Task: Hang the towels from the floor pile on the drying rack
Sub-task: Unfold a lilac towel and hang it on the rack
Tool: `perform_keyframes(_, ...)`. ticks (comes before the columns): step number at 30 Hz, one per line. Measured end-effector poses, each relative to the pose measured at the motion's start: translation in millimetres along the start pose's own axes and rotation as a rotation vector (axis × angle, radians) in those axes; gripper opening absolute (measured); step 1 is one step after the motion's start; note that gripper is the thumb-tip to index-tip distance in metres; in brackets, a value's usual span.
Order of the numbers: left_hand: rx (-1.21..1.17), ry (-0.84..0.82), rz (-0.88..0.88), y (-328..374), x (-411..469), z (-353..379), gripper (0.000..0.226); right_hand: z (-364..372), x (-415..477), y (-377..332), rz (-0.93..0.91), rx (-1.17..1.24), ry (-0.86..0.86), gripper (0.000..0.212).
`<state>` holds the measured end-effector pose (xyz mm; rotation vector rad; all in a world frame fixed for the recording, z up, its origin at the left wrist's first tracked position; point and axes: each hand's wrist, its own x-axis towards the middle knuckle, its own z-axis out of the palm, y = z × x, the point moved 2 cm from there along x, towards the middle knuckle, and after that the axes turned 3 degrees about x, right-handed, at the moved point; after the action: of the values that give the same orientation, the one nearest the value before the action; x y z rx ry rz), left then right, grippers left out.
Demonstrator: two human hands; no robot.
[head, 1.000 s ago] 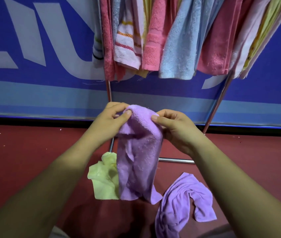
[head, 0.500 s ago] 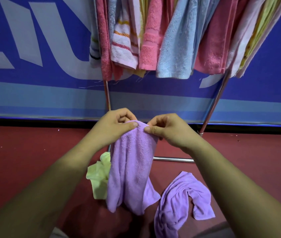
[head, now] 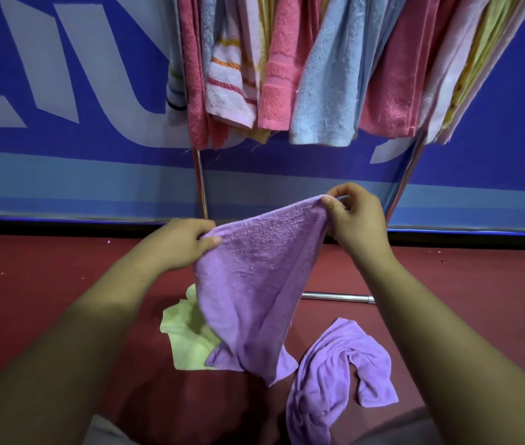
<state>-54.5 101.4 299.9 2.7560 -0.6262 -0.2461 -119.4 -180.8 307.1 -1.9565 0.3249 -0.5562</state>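
Observation:
A purple towel (head: 254,277) hangs between my two hands in front of me, its top edge stretched out. My left hand (head: 179,242) pinches the towel's left corner. My right hand (head: 354,216) pinches the right corner, held a little higher. Below on the red floor lie a crumpled purple towel (head: 331,364) and a pale yellow-green towel (head: 187,335), partly hidden by the held one. The drying rack (head: 410,175) stands behind, its rails covered with several pink, blue, striped and yellow towels (head: 325,75).
A blue and white banner wall (head: 62,107) runs behind the rack. The rack's metal legs (head: 200,184) and a floor bar (head: 338,297) stand just beyond my hands. Red floor (head: 30,277) spreads left and right.
My hands have moved apart, spreading the purple towel's top edge wide. The right hand has risen and gone right; the towel was bunched between close hands before.

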Motion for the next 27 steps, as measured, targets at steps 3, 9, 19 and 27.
perform_keyframes(3, -0.284, 0.068, -0.010, 12.1, 0.2, -1.4, 0.041, 3.3, -2.0, -2.7, 0.150, 0.236, 0.003, 0.020)
perform_keyframes(9, -1.146, -0.022, 0.046, 45.0, -11.4, -8.2, 0.038, 8.8, -15.1, -16.1, 0.122, 0.313, -0.093, 0.008)
perform_keyframes(19, -0.740, 0.006, 0.145, 49.6, -12.3, -5.5, 0.017, 25.5, -27.5, -23.1, -0.001, 0.188, -0.264, 0.037)
perform_keyframes(27, -0.738, 0.129, 0.130, 49.5, -10.0, -8.2, 0.017, 38.0, -46.2, -37.8, -0.146, -0.068, -0.558, 0.015)
